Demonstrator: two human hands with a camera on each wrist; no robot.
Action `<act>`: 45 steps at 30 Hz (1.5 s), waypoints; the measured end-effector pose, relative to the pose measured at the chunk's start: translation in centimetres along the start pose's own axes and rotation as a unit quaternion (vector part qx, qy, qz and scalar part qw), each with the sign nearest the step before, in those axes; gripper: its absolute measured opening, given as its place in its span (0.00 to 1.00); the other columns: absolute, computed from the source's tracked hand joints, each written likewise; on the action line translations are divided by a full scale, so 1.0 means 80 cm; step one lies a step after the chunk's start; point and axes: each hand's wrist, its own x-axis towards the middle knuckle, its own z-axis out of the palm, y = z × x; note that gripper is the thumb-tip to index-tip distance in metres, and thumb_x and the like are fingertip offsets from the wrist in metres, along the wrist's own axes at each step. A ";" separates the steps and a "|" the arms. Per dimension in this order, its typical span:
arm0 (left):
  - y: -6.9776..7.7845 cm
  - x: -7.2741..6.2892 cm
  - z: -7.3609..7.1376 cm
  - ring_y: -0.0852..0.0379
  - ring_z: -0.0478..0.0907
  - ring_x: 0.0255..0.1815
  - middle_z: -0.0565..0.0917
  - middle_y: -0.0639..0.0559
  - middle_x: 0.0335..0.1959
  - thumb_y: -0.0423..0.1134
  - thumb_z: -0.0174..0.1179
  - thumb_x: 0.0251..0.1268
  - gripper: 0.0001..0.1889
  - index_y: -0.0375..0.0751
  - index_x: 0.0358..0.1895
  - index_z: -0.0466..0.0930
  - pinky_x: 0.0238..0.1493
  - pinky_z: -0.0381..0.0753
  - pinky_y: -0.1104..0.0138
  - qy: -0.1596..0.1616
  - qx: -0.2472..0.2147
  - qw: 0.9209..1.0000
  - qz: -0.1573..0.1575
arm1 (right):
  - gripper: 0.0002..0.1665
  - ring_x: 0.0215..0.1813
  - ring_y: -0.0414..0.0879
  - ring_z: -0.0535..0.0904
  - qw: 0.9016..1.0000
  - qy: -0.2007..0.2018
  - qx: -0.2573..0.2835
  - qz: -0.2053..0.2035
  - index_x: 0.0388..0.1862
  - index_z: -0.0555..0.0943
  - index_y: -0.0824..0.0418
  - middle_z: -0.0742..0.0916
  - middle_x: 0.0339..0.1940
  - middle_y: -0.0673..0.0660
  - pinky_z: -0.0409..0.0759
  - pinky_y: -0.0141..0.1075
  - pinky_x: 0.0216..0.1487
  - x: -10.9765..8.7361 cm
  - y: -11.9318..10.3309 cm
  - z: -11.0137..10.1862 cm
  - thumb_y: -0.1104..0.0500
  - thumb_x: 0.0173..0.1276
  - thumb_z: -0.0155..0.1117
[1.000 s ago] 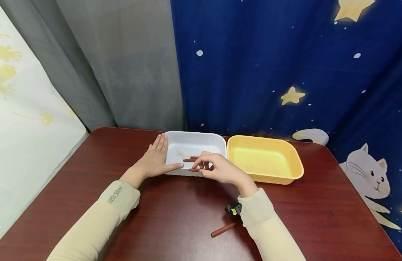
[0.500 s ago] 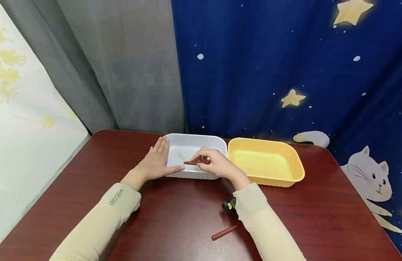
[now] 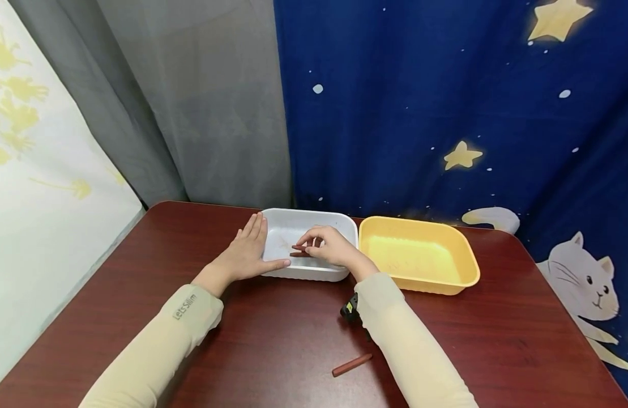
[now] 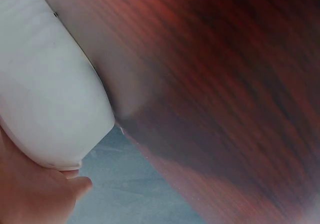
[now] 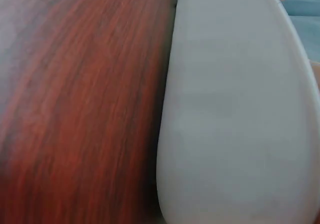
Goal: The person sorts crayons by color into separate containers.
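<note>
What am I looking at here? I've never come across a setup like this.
There is no machine: these are a person's bare left hand and right hand. The large picture is taken from the head, looking forward and down; the smaller two come from the left and right wrists.

On the wood-grain table, a white bin and a yellow bin stand side by side; a stick like a brown crayon lies nearer the person.

The left hand rests on the white bin's left end, fingers straight. The right hand pinches a similar stick over that bin; two tips show, so which is held is unclear.
</note>
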 end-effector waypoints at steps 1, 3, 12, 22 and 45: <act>0.000 0.000 0.000 0.37 0.34 0.83 0.37 0.33 0.81 0.77 0.53 0.57 0.65 0.25 0.78 0.37 0.76 0.52 0.38 -0.001 -0.002 1.000 0.000 | 0.12 0.34 0.41 0.76 1.000 -0.003 -0.004 0.003 0.44 0.88 0.63 0.89 0.37 0.58 0.75 0.31 0.37 0.002 0.001 0.000 0.69 0.63 0.63; 0.000 0.000 0.001 0.38 0.32 0.83 0.36 0.34 0.82 0.77 0.53 0.57 0.66 0.26 0.78 0.37 0.76 0.52 0.39 -0.004 -0.004 1.000 -0.001 | 0.12 0.34 0.41 0.76 1.000 -0.011 -0.010 0.012 0.44 0.88 0.63 0.90 0.39 0.58 0.75 0.29 0.36 0.007 0.002 0.002 0.69 0.63 0.63; 0.002 -0.002 -0.003 0.37 0.33 0.83 0.35 0.34 0.81 0.77 0.53 0.57 0.65 0.25 0.78 0.36 0.75 0.52 0.38 -0.006 -0.001 1.000 0.002 | 0.13 0.34 0.41 0.76 0.999 -0.020 -0.021 0.039 0.44 0.88 0.63 0.90 0.42 0.58 0.74 0.28 0.36 0.018 0.013 0.008 0.70 0.63 0.62; 0.003 0.002 -0.006 0.38 0.33 0.83 0.35 0.33 0.81 0.76 0.53 0.58 0.65 0.25 0.78 0.36 0.76 0.52 0.38 -0.005 0.002 1.000 0.002 | 0.13 0.36 0.42 0.76 0.995 -0.022 -0.051 0.088 0.43 0.89 0.61 0.90 0.43 0.56 0.74 0.29 0.38 0.021 0.014 0.007 0.70 0.63 0.63; 0.002 0.001 -0.003 0.37 0.34 0.83 0.35 0.34 0.81 0.77 0.52 0.58 0.65 0.25 0.78 0.36 0.76 0.51 0.39 -0.008 0.004 1.000 0.001 | 0.12 0.33 0.44 0.76 0.990 0.007 -0.086 0.109 0.45 0.88 0.60 0.87 0.34 0.54 0.75 0.31 0.37 0.007 0.000 -0.004 0.64 0.66 0.63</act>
